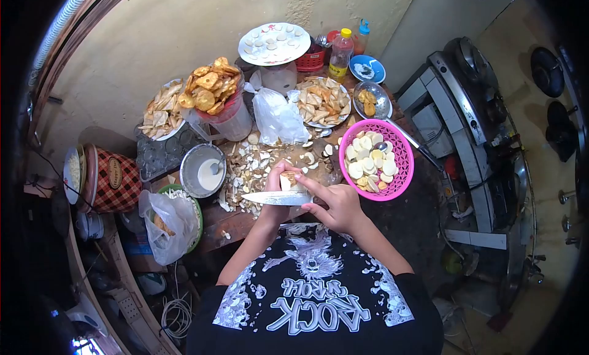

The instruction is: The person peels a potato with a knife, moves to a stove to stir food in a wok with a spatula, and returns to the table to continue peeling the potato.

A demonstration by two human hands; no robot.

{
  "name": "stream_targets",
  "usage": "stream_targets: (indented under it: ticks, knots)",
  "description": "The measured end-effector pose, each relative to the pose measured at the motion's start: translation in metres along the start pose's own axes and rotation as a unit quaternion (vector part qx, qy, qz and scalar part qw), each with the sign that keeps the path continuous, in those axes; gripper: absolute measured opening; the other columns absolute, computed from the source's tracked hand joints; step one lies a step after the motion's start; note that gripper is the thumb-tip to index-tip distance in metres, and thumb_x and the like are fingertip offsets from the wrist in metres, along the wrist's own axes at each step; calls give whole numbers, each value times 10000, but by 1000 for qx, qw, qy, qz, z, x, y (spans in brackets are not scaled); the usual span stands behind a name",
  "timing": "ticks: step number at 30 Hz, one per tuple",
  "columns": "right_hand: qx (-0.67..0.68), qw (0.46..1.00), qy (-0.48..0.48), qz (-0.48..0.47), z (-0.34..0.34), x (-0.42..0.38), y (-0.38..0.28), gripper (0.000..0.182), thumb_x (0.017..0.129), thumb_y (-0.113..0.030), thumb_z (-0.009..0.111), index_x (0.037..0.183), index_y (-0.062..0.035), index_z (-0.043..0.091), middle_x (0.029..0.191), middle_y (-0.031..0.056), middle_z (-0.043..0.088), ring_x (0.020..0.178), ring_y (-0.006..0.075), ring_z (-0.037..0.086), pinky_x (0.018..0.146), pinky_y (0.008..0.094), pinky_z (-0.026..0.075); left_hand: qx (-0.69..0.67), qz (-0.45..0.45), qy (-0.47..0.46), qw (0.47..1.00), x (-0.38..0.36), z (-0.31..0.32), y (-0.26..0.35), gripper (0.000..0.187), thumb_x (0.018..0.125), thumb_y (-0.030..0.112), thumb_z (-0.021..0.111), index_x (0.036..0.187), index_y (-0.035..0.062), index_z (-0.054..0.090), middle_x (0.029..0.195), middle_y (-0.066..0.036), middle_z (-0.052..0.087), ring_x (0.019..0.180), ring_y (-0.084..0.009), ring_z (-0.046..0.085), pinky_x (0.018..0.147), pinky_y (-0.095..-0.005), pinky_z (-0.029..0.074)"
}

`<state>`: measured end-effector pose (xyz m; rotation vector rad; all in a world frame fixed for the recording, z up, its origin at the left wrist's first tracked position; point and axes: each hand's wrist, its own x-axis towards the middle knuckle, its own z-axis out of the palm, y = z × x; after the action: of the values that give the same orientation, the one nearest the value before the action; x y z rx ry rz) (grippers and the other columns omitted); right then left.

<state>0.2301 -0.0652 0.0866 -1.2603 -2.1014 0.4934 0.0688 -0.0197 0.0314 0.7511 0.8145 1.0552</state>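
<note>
Above my shirt, my left hand (277, 177) is closed round a pale root piece (291, 182) with some brown skin on it. My right hand (334, 203) grips a knife (276, 198), its blade pointing left just below the piece; the handle is hidden in the hand. The right fingers reach to the piece's right side. Peel scraps (248, 171) lie scattered on the wooden table around the hands. To the right, a pink basket (402, 186) holds pale round slices and a spoon.
Behind stand a pitcher (233, 122) topped with fried chips, a plastic bag (276, 115), a plate of fried strips (322, 102) and a ladle (372, 100). A metal pot (202, 171) with white liquid and a bagged green basket (175, 223) are left; a stove (466, 97) is right.
</note>
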Motion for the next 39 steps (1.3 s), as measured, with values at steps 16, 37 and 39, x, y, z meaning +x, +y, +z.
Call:
stream_targets:
  ticks: [16,37,39]
  knots:
    - [49,990,100,87,33,5,-23,499,878,-328,546,1338,-167,440,654,105,615,536,264,605,490,362,445,146,350,165,910,6,15,-8,429,953,366,320,912,-27,486,883,-110,480,795,-180,501,742,-313,422]
    - [42,991,103,70,39,6,-6,430,884,-257,534,1298,-145,512,640,122,606,519,238,591,486,337,429,292,360,204,862,1,11,-18,467,952,411,303,850,-20,453,819,-69,473,741,-155,473,659,-317,400]
    - [83,978,166,93,52,9,-10,364,902,-251,519,1242,-124,548,625,110,592,503,208,570,476,316,410,224,306,213,900,0,16,-14,398,929,349,312,837,-13,452,786,-66,474,711,-167,478,643,-318,402]
